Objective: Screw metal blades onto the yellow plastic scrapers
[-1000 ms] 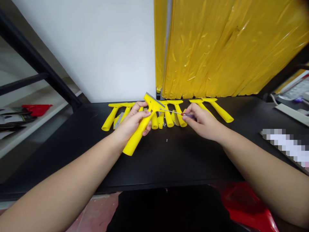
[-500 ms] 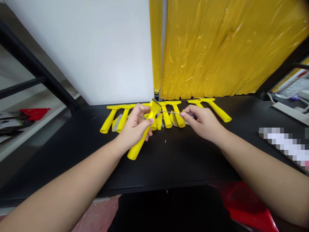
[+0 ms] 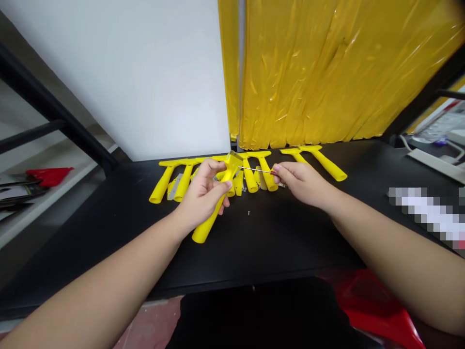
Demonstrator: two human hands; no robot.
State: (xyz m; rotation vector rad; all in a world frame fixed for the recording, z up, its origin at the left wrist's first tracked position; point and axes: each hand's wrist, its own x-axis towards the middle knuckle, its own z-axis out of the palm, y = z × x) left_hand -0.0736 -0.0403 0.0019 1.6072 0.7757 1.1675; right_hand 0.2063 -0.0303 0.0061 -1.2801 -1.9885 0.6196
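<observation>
My left hand [image 3: 204,194] is wrapped round a yellow scraper [image 3: 206,229], tilted with its head up and a metal blade at the top. In my right hand [image 3: 301,182] is a screwdriver [image 3: 256,169], held by its handle, most of which the fingers hide. Its thin shaft points left, and the tip is at the scraper's head; whether it sits in a screw is too small to tell. Below the hands a small screw [image 3: 249,213] lies on the black table [image 3: 276,247]. Behind them, several yellow scraper handles [image 3: 162,184] lie in a row.
Two more yellow handles [image 3: 330,166] lie at the back right. Metal blades [image 3: 175,186] and small yellow plates [image 3: 239,183] lie among the row. A white panel [image 3: 174,87] and yellow plastic-wrapped stack [image 3: 308,72] stand behind the table. A black frame post [image 3: 54,106] rises at left.
The screwdriver handle has turned in my right hand and its reddish front end now shows at the fingertips. The scraper stays in my left hand, and the view has shifted slightly.
</observation>
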